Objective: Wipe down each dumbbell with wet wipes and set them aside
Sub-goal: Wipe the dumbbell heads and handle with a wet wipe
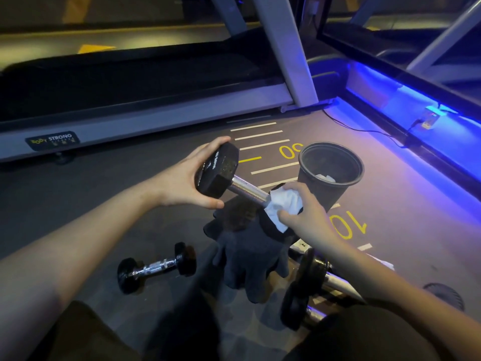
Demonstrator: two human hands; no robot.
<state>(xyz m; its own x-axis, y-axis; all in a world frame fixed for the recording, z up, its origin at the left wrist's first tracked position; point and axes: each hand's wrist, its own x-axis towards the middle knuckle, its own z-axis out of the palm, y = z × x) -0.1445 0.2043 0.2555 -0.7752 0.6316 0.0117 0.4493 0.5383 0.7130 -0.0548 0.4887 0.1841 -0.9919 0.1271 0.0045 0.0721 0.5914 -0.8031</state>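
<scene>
A black hex dumbbell (221, 170) with a chrome handle is held above the floor. My left hand (182, 178) grips its upper left head, fingers over the top and thumb underneath. My right hand (302, 212) holds a crumpled white wet wipe (282, 204) against the handle's lower end and the second head, which is mostly hidden. On the floor at lower left lies a small black dumbbell (156, 268). A plate-loaded dumbbell (304, 285) with a chrome bar lies under my right forearm.
A black bin (329, 175) holding used white wipes stands just beyond my right hand. Dark gloves (250, 259) lie on the floor below the held dumbbell. A treadmill (130, 100) fills the back left. A blue-lit ledge with a cable runs along the right.
</scene>
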